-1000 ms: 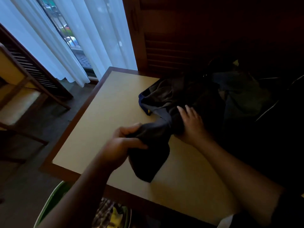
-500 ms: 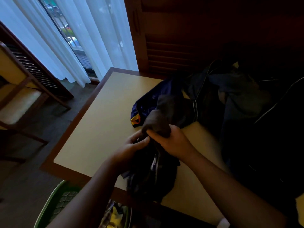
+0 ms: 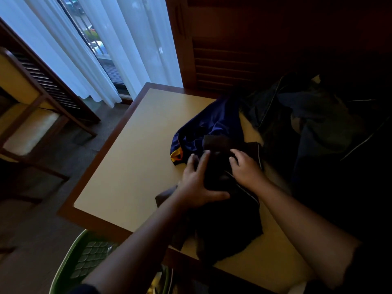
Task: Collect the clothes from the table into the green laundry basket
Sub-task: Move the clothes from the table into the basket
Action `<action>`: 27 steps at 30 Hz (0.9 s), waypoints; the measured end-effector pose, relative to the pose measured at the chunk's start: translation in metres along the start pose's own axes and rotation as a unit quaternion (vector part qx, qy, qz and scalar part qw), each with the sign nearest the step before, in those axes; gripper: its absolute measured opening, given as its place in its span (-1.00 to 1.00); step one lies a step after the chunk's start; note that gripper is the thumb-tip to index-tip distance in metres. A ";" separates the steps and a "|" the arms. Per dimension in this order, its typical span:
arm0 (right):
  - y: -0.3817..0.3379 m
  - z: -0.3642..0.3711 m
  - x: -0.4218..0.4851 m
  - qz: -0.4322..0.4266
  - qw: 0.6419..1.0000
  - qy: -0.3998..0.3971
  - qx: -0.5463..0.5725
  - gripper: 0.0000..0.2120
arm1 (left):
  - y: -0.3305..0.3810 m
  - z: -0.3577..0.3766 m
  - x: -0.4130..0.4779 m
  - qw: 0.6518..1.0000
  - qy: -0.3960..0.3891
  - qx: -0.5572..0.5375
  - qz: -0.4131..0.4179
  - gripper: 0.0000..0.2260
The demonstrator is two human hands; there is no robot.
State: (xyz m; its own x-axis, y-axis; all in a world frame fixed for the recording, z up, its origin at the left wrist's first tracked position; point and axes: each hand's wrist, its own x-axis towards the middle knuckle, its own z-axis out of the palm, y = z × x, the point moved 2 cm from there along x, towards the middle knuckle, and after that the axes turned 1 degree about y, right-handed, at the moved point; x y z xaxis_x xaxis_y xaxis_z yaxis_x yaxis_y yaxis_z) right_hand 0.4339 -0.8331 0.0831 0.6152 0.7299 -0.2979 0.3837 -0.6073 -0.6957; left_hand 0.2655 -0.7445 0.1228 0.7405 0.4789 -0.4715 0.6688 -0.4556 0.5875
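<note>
A person at a window-side table gathers laundry, both hands now down on a dark garment that half a second ago they were pinching together nearer the front edge. The hands have moved forward and apart. The left hand lies flat on the cloth with its fingers spread wide and its thumb stretched out to the side, pressing, not gripping. The right hand sits just beside it with its fingers bent down onto the same cloth; in the dim light it is not possible to tell whether they pinch a fold or merely rest there. It reads as a pause to bunch and flatten the piece, so it is not yet on its way off the table. The garment is a soft, crumpled bundle, nearly black, with a thin pale line of piping, and its lower part droops over the near edge of the table. Touching it on the far side is a navy garment with an orange-yellow trim at one corner, now more exposed than before. A heap of dark clothes covers the right of the table. The green laundry basket stands on the floor below the near-left corner of the table, under the left forearm, with some cloth already showing inside. White curtains hang behind.
</note>
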 end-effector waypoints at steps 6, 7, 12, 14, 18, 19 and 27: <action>-0.014 -0.001 0.033 -0.121 0.985 0.000 -0.124 -0.49 | -0.008 0.079 0.019 0.961 -0.093 0.262 -0.013 0.05; -0.019 0.002 0.041 -0.145 0.977 -0.004 -0.154 -0.46 | -0.010 0.077 0.017 0.966 -0.059 0.253 -0.004 -0.08; -0.058 0.020 0.093 -0.199 0.939 -0.008 -0.280 -0.37 | -0.051 0.045 -0.007 0.956 0.085 0.278 0.046 -0.48; -0.059 0.034 0.114 -0.168 0.929 -0.042 -0.327 -0.34 | -0.072 0.029 -0.020 0.953 0.087 0.288 0.035 -0.51; -0.069 0.050 0.131 -0.115 0.927 -0.120 -0.335 -0.36 | -0.118 -0.003 -0.048 0.951 0.092 0.288 -0.057 -0.41; -0.077 0.049 0.133 -0.138 0.926 -0.088 -0.340 -0.38 | -0.130 -0.009 -0.053 0.953 0.087 0.273 -0.099 -0.34; -0.059 0.108 0.098 -0.090 0.896 -0.209 -0.380 0.10 | -0.148 -0.009 -0.057 0.978 0.027 0.018 -0.206 0.24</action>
State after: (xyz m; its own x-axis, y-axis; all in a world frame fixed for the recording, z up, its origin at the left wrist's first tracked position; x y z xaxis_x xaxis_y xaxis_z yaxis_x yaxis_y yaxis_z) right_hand 0.3969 -0.6921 0.0243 0.2443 0.7949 -0.5554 0.9074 -0.3894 -0.1582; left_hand 0.1235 -0.6980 0.0685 0.4027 0.6668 -0.6270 0.9127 -0.2407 0.3302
